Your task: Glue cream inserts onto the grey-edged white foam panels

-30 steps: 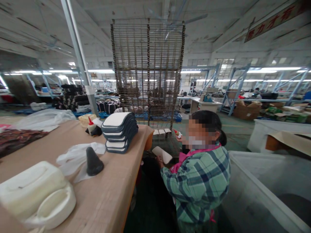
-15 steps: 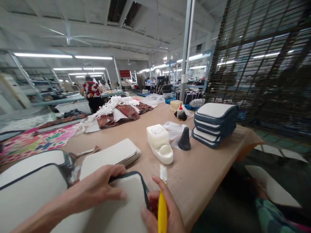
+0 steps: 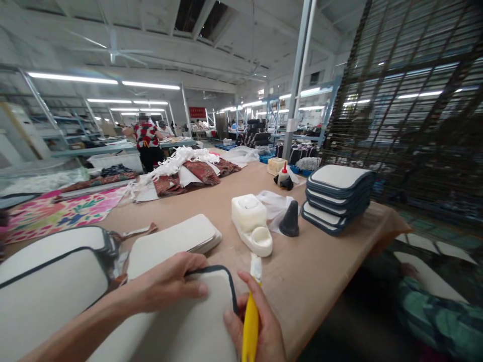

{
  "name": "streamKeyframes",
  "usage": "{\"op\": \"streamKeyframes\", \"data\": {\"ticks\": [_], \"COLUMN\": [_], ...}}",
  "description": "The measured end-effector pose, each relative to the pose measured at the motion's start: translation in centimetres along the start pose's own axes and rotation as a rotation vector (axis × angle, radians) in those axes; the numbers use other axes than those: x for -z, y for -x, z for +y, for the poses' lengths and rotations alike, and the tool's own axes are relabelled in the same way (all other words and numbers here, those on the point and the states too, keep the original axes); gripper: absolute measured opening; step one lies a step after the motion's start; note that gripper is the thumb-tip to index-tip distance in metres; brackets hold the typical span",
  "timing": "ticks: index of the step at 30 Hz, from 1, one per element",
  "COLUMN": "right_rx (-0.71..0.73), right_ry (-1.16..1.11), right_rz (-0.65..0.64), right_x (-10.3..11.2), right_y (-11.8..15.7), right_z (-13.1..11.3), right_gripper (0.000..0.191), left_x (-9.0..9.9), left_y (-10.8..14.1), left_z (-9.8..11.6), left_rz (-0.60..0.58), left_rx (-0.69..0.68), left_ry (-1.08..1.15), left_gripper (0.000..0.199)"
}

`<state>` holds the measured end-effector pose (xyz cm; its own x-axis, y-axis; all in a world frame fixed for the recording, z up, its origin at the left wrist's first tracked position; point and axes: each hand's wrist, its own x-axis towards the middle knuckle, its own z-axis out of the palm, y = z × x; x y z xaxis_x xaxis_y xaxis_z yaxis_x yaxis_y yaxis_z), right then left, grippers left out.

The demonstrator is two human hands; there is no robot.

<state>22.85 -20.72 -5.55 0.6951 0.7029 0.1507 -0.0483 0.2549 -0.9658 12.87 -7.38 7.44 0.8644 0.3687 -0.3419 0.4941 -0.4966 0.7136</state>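
Note:
A cream-white panel with rounded corners and a dark edge strip [image 3: 177,322] lies low in front of me. My left hand [image 3: 177,281] grips its far edge, thumb on top and fingers hidden beyond the edge. My right hand [image 3: 260,317] holds a yellow-handled brush [image 3: 250,327], its flat tip coated white and pointing away from me. That hand's thumb touches the panel's right edge; some of its fingers are hidden. Beyond the brush tip stands a cut-open white plastic bottle [image 3: 249,216]. Left of it lies a stack of plain cream panels [image 3: 173,239].
Edged panels are stacked at the left [image 3: 49,281] and the right [image 3: 339,196]. A dark cone [image 3: 290,219] and a red-tipped bottle [image 3: 284,176] stand on the brown-covered table [image 3: 302,271]. Another person's sleeve [image 3: 433,317] shows at lower right, beyond the table edge. Fabric bundles [image 3: 188,176] lie farther back.
The view has shifted slightly, so the table things sit a little farther right. Both hands keep their holds on the panel and the brush, and the panel's edge looks flatter.

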Motion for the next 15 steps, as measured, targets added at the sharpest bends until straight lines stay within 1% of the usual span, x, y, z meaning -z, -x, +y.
{"op": "streamKeyframes", "data": {"ticks": [4,6,8,11,15], "right_rx": [-0.018,-0.042,-0.069,-0.125,-0.197], "right_ry": [-0.012,-0.010,-0.016,-0.029,-0.068], "right_rz": [-0.008,-0.005,-0.009,-0.028,-0.014], "right_x": [-0.3,-0.2,0.2,1.1,1.9], "right_y": [0.1,0.2,0.4,0.9,1.9], "right_z": [-0.8,-1.4,-2.1,-2.9,-3.0], "right_gripper": [0.047,0.047,0.046,0.045,0.047], "left_x": [0.0,0.1,0.3,0.5,0.2], "left_y": [0.0,0.0,-0.1,-0.5,-1.6], "left_z": [-0.6,-0.9,-1.1,-1.5,-2.1], "left_rz": [0.020,0.006,-0.005,-0.014,-0.064], "left_rx": [-0.043,-0.082,-0.113,-0.120,-0.106], "left_ry": [-0.022,-0.015,-0.024,-0.020,0.048], "left_gripper": [0.027,0.028,0.031,0.036,0.038]}}
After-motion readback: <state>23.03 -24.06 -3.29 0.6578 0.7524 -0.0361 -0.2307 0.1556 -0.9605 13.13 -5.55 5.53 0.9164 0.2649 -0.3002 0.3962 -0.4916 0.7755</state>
